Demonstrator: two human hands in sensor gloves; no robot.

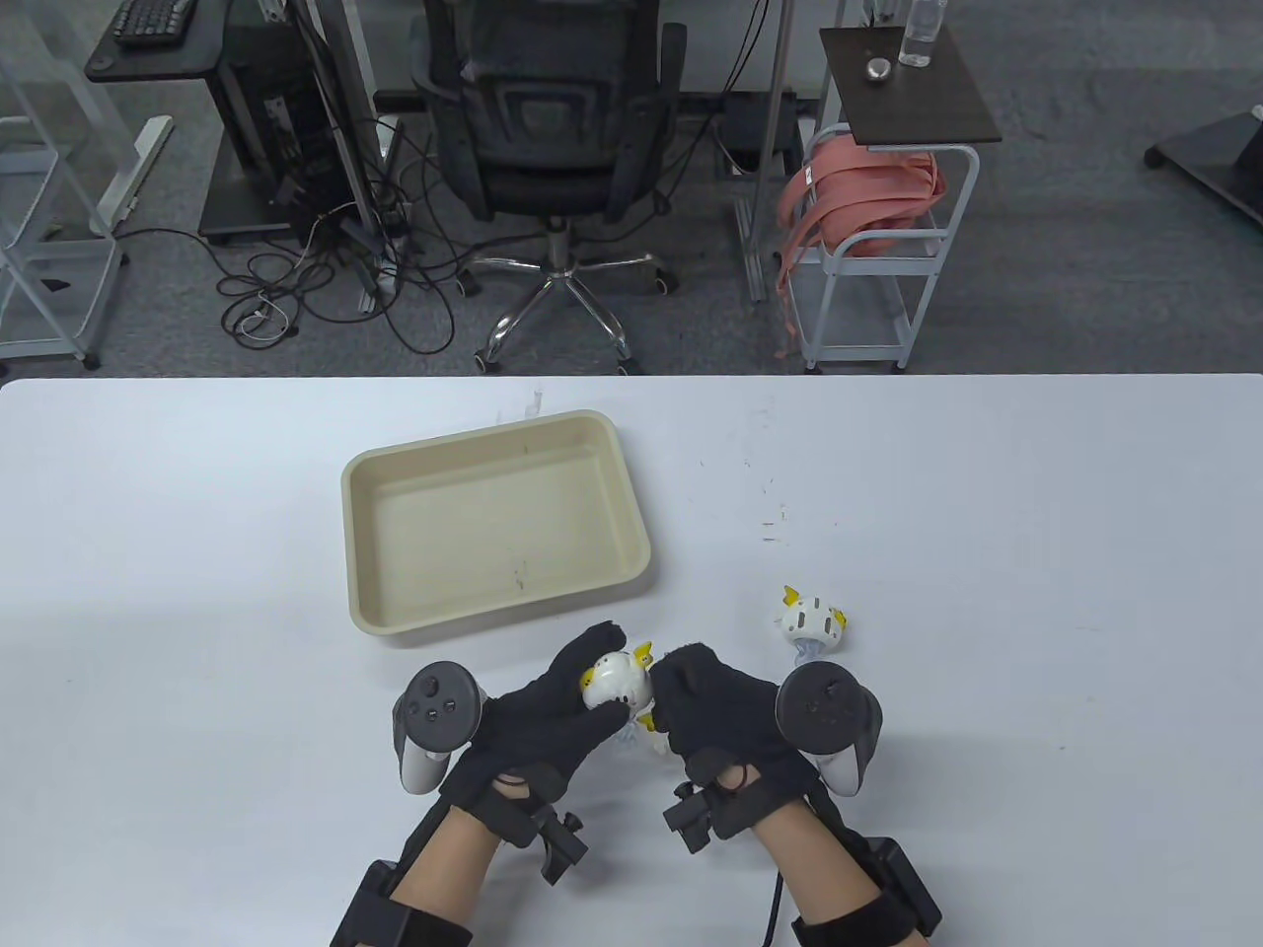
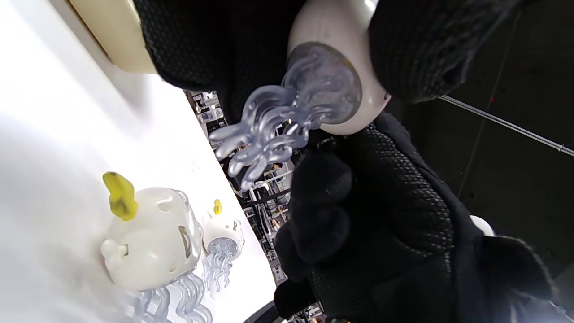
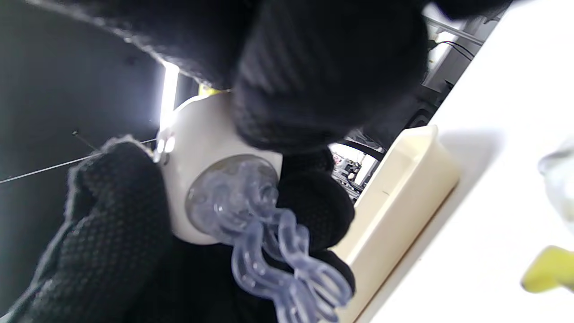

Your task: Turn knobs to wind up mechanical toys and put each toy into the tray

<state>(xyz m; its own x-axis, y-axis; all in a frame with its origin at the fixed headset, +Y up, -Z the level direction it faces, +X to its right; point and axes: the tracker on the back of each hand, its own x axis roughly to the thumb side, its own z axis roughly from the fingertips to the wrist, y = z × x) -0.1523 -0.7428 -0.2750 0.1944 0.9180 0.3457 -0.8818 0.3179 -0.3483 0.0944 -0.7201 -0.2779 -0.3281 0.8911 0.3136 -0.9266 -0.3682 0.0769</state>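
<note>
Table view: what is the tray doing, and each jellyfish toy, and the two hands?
tray: on the table, nothing in it.
held toy: lifted off the table between both hands, clear tentacles dangling.
left hand: fingers curled round the held toy.
right hand: grips the held toy's other side.
near toy: on the table by the hands, untouched.
far toy: on the table beyond the right hand, untouched, outside the tray.

No text, brand, number or sign can be read in any of the three views. The tracker [image 1: 439,712] strapped to the left hand shows small round buttons on its face — whatever marks they carry are too small to make out.
</note>
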